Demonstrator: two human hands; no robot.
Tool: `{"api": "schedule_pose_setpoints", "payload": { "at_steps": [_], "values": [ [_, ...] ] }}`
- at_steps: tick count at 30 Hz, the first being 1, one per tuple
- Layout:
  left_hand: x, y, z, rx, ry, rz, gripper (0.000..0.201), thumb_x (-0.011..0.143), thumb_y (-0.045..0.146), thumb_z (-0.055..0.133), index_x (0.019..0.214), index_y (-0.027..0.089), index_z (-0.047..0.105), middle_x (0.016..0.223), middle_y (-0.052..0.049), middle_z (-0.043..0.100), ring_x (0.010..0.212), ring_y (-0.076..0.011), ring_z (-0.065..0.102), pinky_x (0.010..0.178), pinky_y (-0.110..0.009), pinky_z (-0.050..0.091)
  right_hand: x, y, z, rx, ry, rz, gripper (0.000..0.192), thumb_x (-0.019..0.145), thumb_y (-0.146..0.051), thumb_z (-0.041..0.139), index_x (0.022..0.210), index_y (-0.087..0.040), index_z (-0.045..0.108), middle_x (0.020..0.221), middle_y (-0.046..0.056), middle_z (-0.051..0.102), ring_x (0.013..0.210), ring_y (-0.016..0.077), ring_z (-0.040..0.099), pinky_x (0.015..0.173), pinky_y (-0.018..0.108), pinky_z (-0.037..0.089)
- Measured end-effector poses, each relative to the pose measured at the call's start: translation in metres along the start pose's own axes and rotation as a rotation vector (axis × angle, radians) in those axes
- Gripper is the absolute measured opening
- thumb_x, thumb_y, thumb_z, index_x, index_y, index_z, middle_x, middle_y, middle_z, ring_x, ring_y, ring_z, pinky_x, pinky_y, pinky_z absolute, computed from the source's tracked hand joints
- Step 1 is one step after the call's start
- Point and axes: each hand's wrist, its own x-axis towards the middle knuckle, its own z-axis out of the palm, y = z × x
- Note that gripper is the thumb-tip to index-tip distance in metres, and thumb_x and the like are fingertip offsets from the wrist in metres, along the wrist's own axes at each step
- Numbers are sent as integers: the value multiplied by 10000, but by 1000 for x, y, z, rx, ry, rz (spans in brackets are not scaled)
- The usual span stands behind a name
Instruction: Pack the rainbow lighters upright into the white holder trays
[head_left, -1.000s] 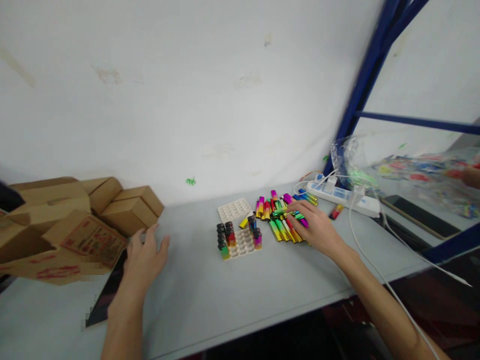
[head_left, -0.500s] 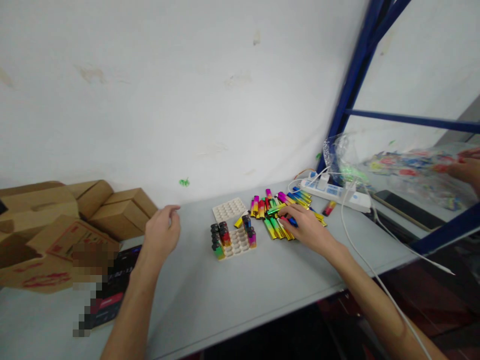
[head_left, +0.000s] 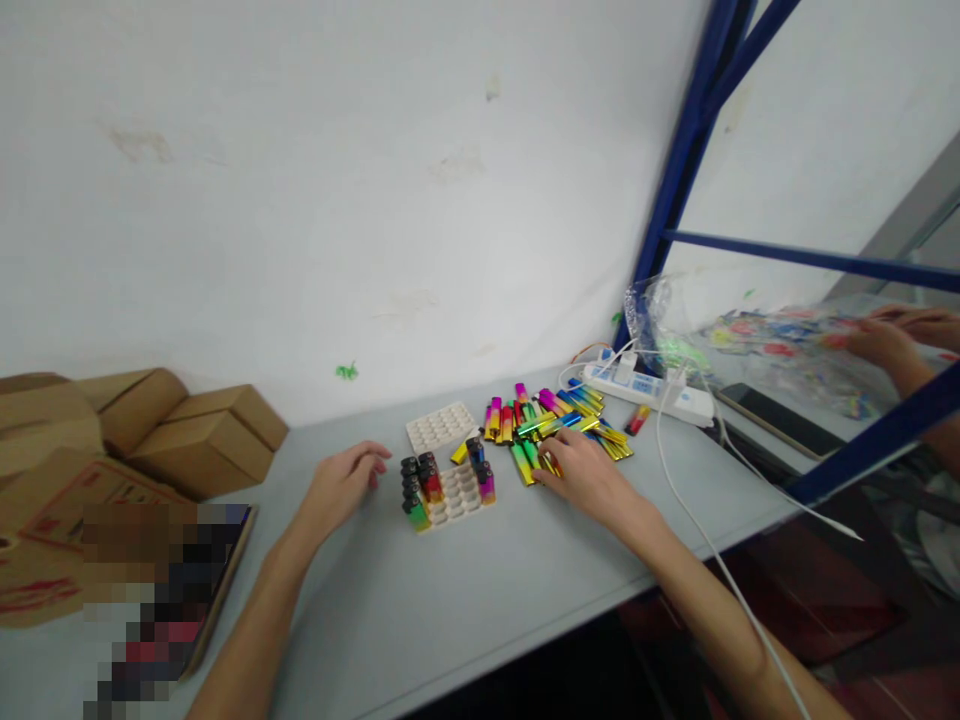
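My left hand (head_left: pixel 346 488) hovers over the table just left of a white tray of round holes (head_left: pixel 454 500), fingers loosely bent and apart, nothing in them. Several lighters with black tops stand upright in that tray: a green one (head_left: pixel 416 512) among those along the left side, a purple one (head_left: pixel 487 488) among those on the right. My right hand (head_left: pixel 581 470) is at the near edge of a loose pile of shiny coloured lighters (head_left: pixel 525 425), with thumb and fingers closed around a lighter (head_left: pixel 551 463) partly hidden by them.
Behind the first tray lies another white tray (head_left: pixel 441 425). Cardboard boxes (head_left: pixel 202 440) stand at left. A power strip (head_left: pixel 652 390) with white cables, a lone lighter (head_left: pixel 637 419), a phone (head_left: pixel 780 418) and a blue rack post (head_left: pixel 675 190) are at right. Another person's hands (head_left: pixel 892 335) hold a clear plastic bag (head_left: pixel 780 345).
My left hand has moved right, closer to the tray. My right hand has drawn to the pile's near side, its fingers closing. The view has turned slightly right.
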Motion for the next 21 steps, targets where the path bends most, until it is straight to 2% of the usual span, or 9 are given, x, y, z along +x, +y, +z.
{"api": "schedule_pose_setpoints", "payload": {
  "at_steps": [3, 6, 9, 11, 15, 17, 21],
  "values": [
    [-1, -6, -5, -70, -164, 49, 455, 732, 404, 471, 988, 211, 794, 854, -60, 826, 779, -268, 751, 760, -375, 601, 0, -8, 2, -21, -10, 15, 232, 995, -332, 720, 1131, -148, 757, 1172, 169, 705, 1110, 343, 692, 959, 444, 548],
    [-5, -9, -12, -115, -286, 94, 527, 680, 376, 539, 1112, 210, 792, 1018, -72, 831, 884, -275, 751, 818, -380, 616, 0, -12, 3, -12, -2, 34, 222, 1018, -307, 683, 1137, -133, 749, 1183, 172, 700, 1120, 338, 684, 981, 449, 539],
    [-13, -8, -17, -140, -391, 138, 663, 678, 329, 602, 1320, 210, 713, 1158, -88, 798, 943, -267, 737, 796, -357, 620, 2, -12, 4, 33, 52, 11, 197, 1056, -264, 610, 1124, -134, 742, 1158, 161, 700, 1113, 316, 677, 990, 436, 528],
    [-19, -4, -16, -120, -439, 171, 738, 708, 350, 684, 1433, 219, 635, 1174, -90, 778, 963, -267, 726, 799, -350, 621, 9, -12, 3, 89, 89, -58, 178, 1052, -227, 616, 1146, -142, 741, 1162, 150, 701, 1132, 299, 667, 1008, 423, 521],
    [-27, 8, -5, -17, -447, 195, 838, 615, 418, 908, 1378, 191, 647, 1171, -103, 755, 1019, -321, 708, 927, -425, 622, 43, -17, 1, 153, 98, -324, 221, 1032, -135, 632, 1221, -143, 746, 1249, 144, 704, 1197, 267, 637, 1073, 418, 493],
    [-28, 11, 2, -32, -431, 210, 893, 539, 410, 973, 1347, 197, 656, 1267, -120, 735, 1126, -365, 695, 1024, -474, 598, 66, -21, 2, 131, 47, -464, 242, 1030, -115, 628, 1232, -142, 758, 1248, 140, 716, 1194, 262, 634, 1097, 445, 472],
    [-27, 10, 16, -102, -391, 255, 951, 499, 341, 1005, 1370, 212, 646, 1412, -134, 688, 1325, -401, 628, 1172, -511, 516, 103, -26, 12, 97, -76, -600, 297, 967, -90, 711, 1252, -145, 774, 1247, 154, 705, 1171, 263, 634, 1097, 440, 467]
  ]
}}
